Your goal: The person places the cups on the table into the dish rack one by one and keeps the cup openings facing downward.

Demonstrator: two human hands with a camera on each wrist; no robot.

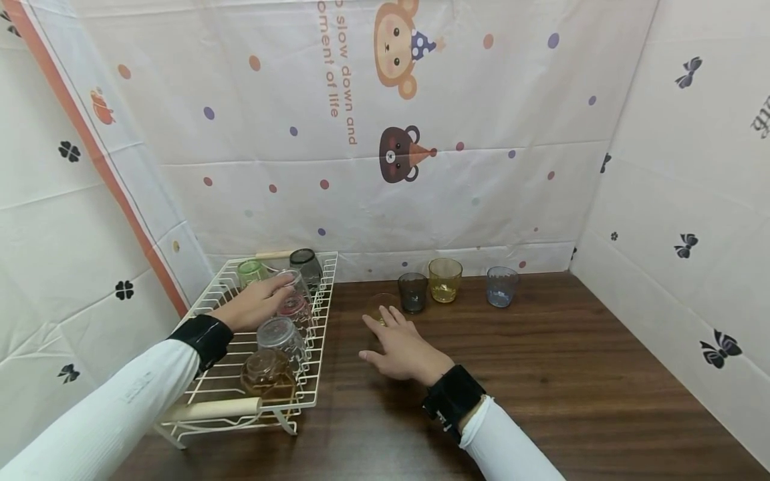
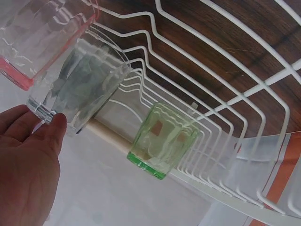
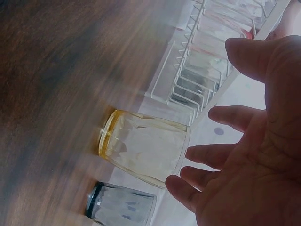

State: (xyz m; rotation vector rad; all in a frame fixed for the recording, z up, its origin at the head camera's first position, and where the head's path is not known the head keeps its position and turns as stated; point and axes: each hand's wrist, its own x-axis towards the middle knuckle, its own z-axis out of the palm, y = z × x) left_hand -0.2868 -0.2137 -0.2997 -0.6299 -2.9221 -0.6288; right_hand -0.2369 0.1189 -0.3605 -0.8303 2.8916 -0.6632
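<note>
- Left hand (image 1: 255, 304): placed over the white wire dish rack (image 1: 204, 374) at the left of the dark wood-grain tabletop (image 1: 541, 374). Its grip is closed on a clear ribbed drinking glass (image 2: 82, 82); thumb and fingertips are seen at the rim in the left wrist view.
- Clear ribbed drinking glass: located inside the rack, towards its far end, just beside a pink-tinted glass (image 2: 42, 35). Whether it is lifted clear of the wires cannot be told.
- Right hand (image 1: 403, 347): held low over the tabletop, fingers straight and spread, grip wide and holding nothing. Its fingertips are close to a pale yellow ribbed glass (image 3: 143, 148); contact cannot be confirmed.
- Pale yellow ribbed glass: standing on the tabletop just right of the rack, near a smoky grey glass (image 1: 412, 292).
- Also on the tabletop, in a row near the back wall: 1 amber-yellow glass (image 1: 445, 279) and 1 blue-grey glass (image 1: 502, 286).
- Also in the rack: 1 green glass (image 1: 250, 271), 1 dark grey glass (image 1: 305, 266), 1 clear glass (image 1: 279, 337) and 1 brownish glass (image 1: 267, 374).
- Progress, as judged: 4 glasses are counted outside the rack and 6 within it, so the handling appears roughly midway, with several glasses left.
</note>
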